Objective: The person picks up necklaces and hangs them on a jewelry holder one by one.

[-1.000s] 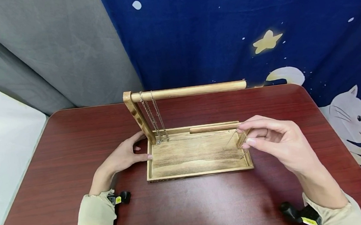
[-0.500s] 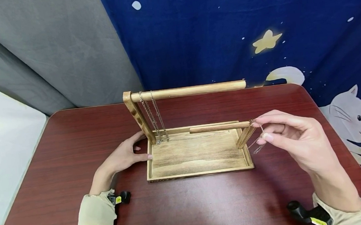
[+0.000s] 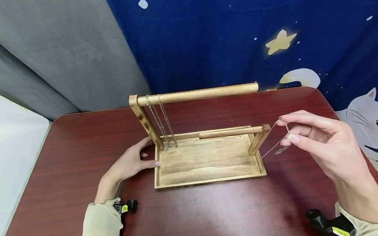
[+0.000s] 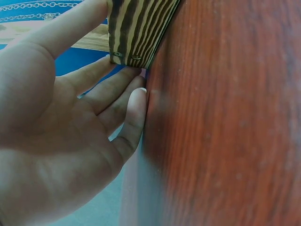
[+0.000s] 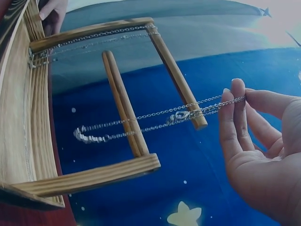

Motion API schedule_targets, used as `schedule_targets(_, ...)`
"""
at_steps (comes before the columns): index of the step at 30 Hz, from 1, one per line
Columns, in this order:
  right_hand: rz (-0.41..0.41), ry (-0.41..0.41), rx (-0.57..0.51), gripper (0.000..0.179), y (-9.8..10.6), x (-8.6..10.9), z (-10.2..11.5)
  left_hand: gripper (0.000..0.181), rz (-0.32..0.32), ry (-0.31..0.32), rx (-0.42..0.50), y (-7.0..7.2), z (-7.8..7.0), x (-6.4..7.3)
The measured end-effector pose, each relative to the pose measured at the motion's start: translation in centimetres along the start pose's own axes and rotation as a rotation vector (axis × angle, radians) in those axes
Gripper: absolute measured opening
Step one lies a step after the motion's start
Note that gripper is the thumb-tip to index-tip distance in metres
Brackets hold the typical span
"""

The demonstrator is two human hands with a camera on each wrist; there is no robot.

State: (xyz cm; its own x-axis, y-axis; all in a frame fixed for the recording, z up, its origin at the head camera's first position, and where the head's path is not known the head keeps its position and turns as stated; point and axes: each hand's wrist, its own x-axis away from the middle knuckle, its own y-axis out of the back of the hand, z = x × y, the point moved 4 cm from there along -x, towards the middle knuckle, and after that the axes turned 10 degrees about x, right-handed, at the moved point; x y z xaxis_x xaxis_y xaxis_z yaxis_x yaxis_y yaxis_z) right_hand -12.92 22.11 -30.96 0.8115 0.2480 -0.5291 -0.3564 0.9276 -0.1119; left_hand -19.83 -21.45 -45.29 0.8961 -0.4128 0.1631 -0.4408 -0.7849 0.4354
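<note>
My right hand (image 3: 327, 138) pinches a silver chain necklace (image 5: 180, 116) between thumb and fingertips, just right of a wooden jewelry stand. The chain hangs down in a long loop with a shiny piece partway along it. On the stand's left side, my left hand (image 3: 130, 161) rests with its thumb on the tray rim (image 3: 157, 176) and its fingers by the tall post (image 3: 148, 126). Seen from the left wrist, the fingers lie fairly straight against the striped wooden end (image 4: 136, 33). Chain necklaces (image 3: 157, 121) hang at the left of the upper bar (image 3: 203, 94).
A shorter bar (image 3: 231, 132) extends left from the low right post (image 3: 257, 142), its left end free. The upper bar's right end is free too. Beneath lies a reddish-brown table (image 3: 213, 216); grey and blue curtains (image 3: 209, 31) hang behind it.
My right hand has moved right with the necklace, from over the tray's right end to beyond the right post, and slightly up. The left hand stays in place.
</note>
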Motion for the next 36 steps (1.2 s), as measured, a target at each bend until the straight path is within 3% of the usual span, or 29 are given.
schedule_targets(7,-0.07,-0.024,0.04,0.038,1.3,0.1,-0.2,0.09,-0.002,0.002,-0.002,0.0,0.0,0.0)
schedule_targets(21,-0.118,0.009,-0.03,0.039,2.8,-0.6,-0.2,0.09,-0.007,0.0,-0.006,0.0,0.0,0.0)
schedule_targets(36,-0.147,-0.053,0.071,0.041,2.8,-2.2,0.1,0.09,0.001,0.011,0.012,0.0,0.0,0.2)
